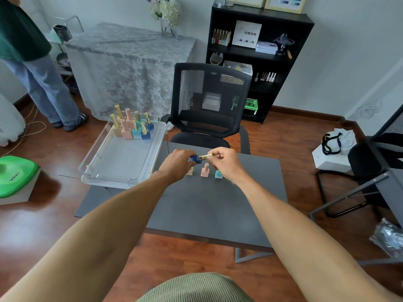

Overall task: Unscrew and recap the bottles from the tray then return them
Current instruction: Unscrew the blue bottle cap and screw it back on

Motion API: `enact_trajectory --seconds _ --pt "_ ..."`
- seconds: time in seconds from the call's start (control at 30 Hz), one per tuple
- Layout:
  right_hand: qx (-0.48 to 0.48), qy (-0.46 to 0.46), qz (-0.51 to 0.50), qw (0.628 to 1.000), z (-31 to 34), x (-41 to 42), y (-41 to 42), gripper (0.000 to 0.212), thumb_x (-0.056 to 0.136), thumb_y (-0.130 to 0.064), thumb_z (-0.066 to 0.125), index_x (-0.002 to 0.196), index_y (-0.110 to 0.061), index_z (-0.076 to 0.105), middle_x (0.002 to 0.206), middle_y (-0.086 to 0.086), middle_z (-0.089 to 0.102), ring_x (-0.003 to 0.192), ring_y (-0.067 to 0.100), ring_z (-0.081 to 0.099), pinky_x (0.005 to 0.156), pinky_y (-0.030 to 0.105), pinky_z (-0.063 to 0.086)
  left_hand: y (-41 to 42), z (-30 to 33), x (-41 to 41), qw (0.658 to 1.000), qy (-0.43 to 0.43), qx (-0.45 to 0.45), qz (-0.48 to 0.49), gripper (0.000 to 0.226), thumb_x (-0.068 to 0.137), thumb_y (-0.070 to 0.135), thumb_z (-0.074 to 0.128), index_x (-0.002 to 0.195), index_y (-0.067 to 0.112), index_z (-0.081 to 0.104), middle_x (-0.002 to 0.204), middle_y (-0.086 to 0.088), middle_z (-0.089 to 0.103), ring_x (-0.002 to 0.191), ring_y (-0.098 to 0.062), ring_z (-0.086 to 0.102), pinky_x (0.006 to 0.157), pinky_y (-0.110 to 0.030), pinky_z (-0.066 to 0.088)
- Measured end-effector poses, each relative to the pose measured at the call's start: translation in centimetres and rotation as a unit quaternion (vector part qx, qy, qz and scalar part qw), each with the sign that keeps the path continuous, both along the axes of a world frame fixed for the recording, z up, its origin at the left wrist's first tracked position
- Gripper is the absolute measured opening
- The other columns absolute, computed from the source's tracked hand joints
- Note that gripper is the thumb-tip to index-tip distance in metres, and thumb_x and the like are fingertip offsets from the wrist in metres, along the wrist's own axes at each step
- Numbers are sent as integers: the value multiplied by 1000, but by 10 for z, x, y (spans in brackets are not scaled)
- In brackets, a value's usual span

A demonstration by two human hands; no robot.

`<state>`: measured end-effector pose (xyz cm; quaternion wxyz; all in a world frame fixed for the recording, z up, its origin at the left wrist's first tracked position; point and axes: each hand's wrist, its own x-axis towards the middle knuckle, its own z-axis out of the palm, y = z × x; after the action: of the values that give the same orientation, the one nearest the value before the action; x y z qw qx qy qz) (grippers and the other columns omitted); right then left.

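My left hand grips a dark blue bottle, held on its side above the grey table. My right hand pinches the bottle's gold cap. Cap and bottle look joined. Below my hands three small bottles stand on the table: a beige one partly hidden by my left hand, a pink one, and a teal one partly hidden by my right hand. A clear plastic tray on the table's left holds several more bottles clustered at its far end.
A black mesh chair stands behind the table. A person in jeans stands at far left by a cloth-covered table. A black shelf is at the back. A green lidded box sits at left, another chair at right.
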<state>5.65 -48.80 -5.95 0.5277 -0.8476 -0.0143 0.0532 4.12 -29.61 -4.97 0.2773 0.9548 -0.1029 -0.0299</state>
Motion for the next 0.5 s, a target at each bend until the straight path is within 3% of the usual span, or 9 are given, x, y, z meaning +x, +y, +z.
enact_trajectory --seconds 0.13,0.3,0.4,0.5 --pt "10 -13 -9 1000 -4 -1 2 3 90 -14 76 93 -13 76 78 2 75 66 13 69 68 37 62 -3 -7 -1 999 30 -9 5 14 99 18 63 113 17 67 105 -7 69 87 -21 60 76 -27 42" --pt "13 -19 -33 999 -9 -2 0 1 86 -16 76 85 -15 76 72 -6 74 61 1 65 59 23 54 -3 -18 -5 999 44 2 18 26 101 25 61 126 18 62 119 -8 69 96 -25 65 82 -32 53" --pt "9 -11 -62 998 -12 -1 -8 2 83 -15 75 81 -14 75 74 -1 76 65 6 66 62 27 54 0 -32 -11 997 34 35 57 41 98 37 61 135 19 54 133 -5 61 111 -30 62 89 -43 54" --pt "-5 4 -85 996 -18 -1 -19 2 82 -13 75 79 -13 74 77 2 77 69 13 68 66 31 55 0 -51 -18 993 38 53 102 56 94 50 61 137 17 48 139 -5 53 119 -30 57 91 -44 51"
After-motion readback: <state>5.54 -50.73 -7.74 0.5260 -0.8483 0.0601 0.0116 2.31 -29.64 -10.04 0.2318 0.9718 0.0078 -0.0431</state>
